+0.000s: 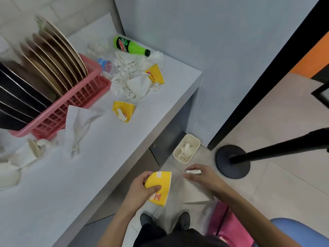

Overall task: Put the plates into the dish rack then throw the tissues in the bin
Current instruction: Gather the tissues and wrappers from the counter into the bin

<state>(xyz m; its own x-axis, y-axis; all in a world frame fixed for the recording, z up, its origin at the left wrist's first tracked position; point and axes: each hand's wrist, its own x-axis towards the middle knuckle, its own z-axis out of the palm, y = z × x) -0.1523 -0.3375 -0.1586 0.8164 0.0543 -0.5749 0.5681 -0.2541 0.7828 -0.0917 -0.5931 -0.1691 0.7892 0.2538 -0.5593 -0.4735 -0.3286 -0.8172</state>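
Several brown and black plates (53, 68) stand upright in the pink dish rack (74, 104) at the left of the white counter (89, 175). Crumpled white tissues (131, 77) lie in a heap beside the rack, and more tissues (78, 127) lie at the rack's front. A small cream bin (195, 142) on the floor below the counter's end holds tissues. My left hand (140, 191) grips a yellow paper cup (162, 186) over the floor. My right hand (203, 175) pinches a white tissue (193, 172), just short of the bin.
Two more yellow paper cups (122, 110) (154, 73), a green soda bottle (131, 46) and a small clear bottle (106, 65) lie on the counter. A black stand with a round base (231, 161) is right of the bin. A pink bag (229, 227) sits by my feet.
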